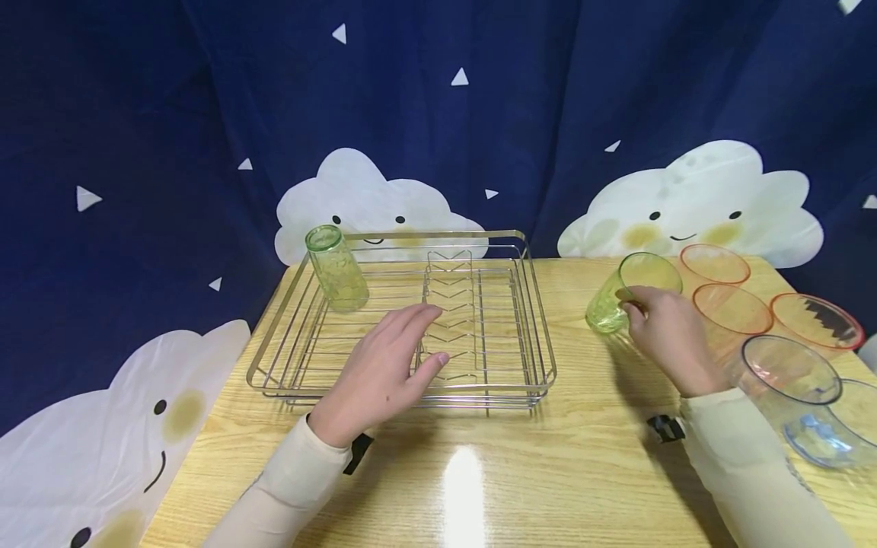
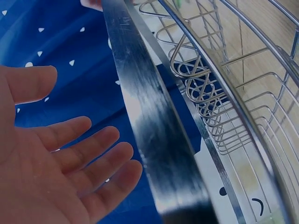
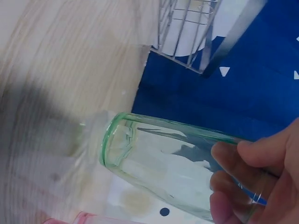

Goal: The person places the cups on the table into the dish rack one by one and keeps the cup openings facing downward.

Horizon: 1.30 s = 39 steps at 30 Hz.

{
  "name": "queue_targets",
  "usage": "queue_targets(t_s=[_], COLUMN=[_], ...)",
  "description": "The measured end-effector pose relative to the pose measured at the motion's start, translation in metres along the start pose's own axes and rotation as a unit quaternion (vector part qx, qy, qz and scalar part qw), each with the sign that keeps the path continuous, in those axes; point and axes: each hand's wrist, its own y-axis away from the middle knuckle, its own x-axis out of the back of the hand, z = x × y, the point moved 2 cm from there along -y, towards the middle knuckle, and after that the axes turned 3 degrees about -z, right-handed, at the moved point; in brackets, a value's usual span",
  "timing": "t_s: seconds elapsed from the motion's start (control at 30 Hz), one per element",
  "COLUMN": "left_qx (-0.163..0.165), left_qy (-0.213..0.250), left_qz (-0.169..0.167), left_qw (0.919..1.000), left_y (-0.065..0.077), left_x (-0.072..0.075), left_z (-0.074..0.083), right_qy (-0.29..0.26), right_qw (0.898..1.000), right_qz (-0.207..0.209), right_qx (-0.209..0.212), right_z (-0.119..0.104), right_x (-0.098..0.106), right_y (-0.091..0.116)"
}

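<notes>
My right hand (image 1: 668,335) pinches the rim of a green-tinted clear drinking glass (image 1: 606,308), thumb outside and fingers inside or against the wall. The right wrist view shows that glass (image 3: 163,163) with its thick green base toward the wooden table; whether the base touches the table I cannot tell. Over the front part of a metal wire dish rack (image 1: 503,390) is my left hand (image 1: 384,365), fingers extended and holding nothing. In the left wrist view the left hand (image 2: 60,158) is beside the rack's flat metal rim (image 2: 154,140). Another green glass (image 1: 339,278) stands upside down in the rack's back left corner.
Right of the green glass stand three red-rimmed glasses, including a near one (image 1: 733,316) and a far one (image 1: 715,266). Blue-rimmed glasses (image 1: 791,373) stand closer to the front right. A dark blue curtain (image 1: 514,114) with white clouds hangs behind the wooden table (image 1: 548,464).
</notes>
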Motion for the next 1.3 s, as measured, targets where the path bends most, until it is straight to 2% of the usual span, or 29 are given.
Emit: queue_targets(t_s=[0.2, 0.53, 0.87, 1.03, 1.3], left_qx=[-0.003, 0.000, -0.012, -0.017, -0.014], left_qy=[0.004, 0.007, 0.009, 0.011, 0.009], left_qz=[0.000, -0.001, 0.015, 0.029, 0.017], left_qw=[1.0000, 1.0000, 0.9998, 0.9994, 0.9997], left_y=[0.000, 0.002, 0.003, 0.001, -0.001], left_x=[-0.003, -0.005, -0.005, -0.005, -0.008], left_z=[-0.001, -0.001, -0.001, 0.001, 0.002], right_qy=[-0.009, -0.027, -0.048, -0.051, -0.053], right_qw=[1.000, 0.999, 0.997, 0.997, 0.996], right_qz=[0.006, 0.016, 0.057, 0.053, 0.076], right_qx=[0.005, 0.016, 0.007, 0.000, 0.005], right_z=[-0.008, -0.015, -0.023, -0.026, -0.031], right_x=[0.011, 0.019, 0.029, 0.033, 0.042], right_y=[0.002, 0.011, 0.019, 0.022, 0.029])
